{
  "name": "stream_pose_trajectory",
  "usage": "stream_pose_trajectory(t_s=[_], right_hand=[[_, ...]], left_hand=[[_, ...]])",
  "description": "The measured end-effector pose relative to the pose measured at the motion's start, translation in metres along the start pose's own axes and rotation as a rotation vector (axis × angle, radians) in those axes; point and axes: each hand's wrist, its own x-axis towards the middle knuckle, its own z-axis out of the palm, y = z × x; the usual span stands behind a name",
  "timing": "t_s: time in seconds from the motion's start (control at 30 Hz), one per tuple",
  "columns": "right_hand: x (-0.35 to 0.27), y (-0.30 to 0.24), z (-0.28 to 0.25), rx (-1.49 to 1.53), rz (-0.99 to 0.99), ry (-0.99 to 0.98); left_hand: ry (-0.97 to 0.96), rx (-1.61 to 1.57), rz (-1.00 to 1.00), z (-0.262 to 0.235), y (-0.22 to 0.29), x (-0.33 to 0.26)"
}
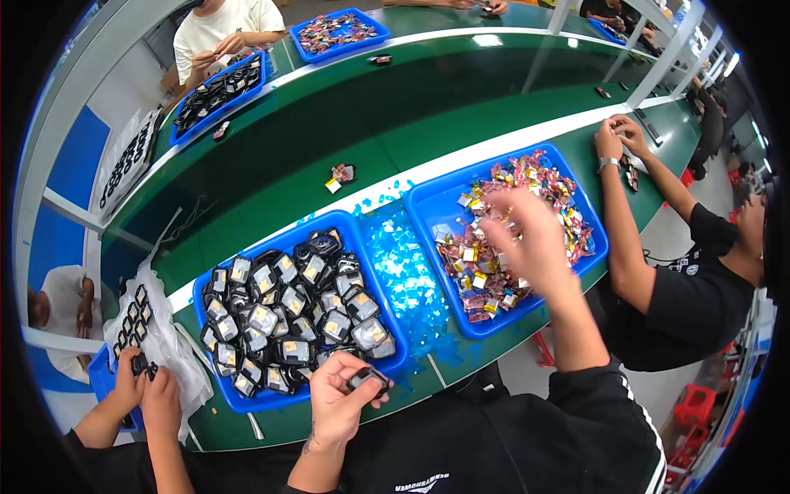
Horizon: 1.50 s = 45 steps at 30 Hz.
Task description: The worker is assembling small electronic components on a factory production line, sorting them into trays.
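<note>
Presently the left hand, at lower centre of the frame, is clamped on a small black casing just below the blue tray of black casings. The right hand, blurred, hovers with fingers spread apart over the blue tray of small wrapped parts at centre right, holding nothing discernible.

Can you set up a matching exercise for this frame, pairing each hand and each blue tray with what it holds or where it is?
Things:
1. left hand
2. right hand
3. left blue tray
4. right blue tray

States:
A. filled with black casings
B. blurred, above the small pouch parts
C. filled with small pink and silver pouch parts
D. holds one black casing

Pairs: 1-D, 2-B, 3-A, 4-C
</note>
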Motion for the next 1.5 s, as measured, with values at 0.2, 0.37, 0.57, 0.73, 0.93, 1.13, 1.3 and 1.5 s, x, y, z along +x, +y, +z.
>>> stream_pose_trajectory(t_s=[0.2, 0.37, 0.57, 0.73, 0.93, 1.13, 1.3, 1.5], right_hand=[[0.000, 0.046, -0.005, -0.394, 0.207, -0.247], [0.006, 0.033, -0.027, -0.181, 0.134, -0.225], [-0.004, -0.036, -0.029, 0.491, 0.216, -0.483], [-0.014, -0.082, -0.014, 0.832, 0.403, -0.555], [-0.019, -0.092, 0.013, 0.925, 0.317, -0.576], [-0.019, -0.103, 0.021, 0.698, 0.111, -0.566], [-0.023, -0.110, 0.032, 0.394, -0.343, -0.325], [-0.023, -0.079, 0.045, 0.218, -0.040, -0.392]], left_hand=[[-0.023, -0.297, 0.055, 0.003, 0.003, 0.002], [0.021, -0.213, 0.058, 0.003, 0.009, 0.004], [-0.021, 0.221, 0.334, 0.013, 0.025, 0.022], [-0.108, 0.629, 0.494, 0.031, 0.041, 0.044], [-0.063, 0.590, 0.526, 0.028, 0.033, 0.033], [-0.004, 0.541, 0.541, 0.021, 0.025, 0.030], [0.073, 0.464, 0.411, 0.017, 0.021, 0.029], [0.030, 0.206, 0.292, 0.007, 0.009, 0.035]])
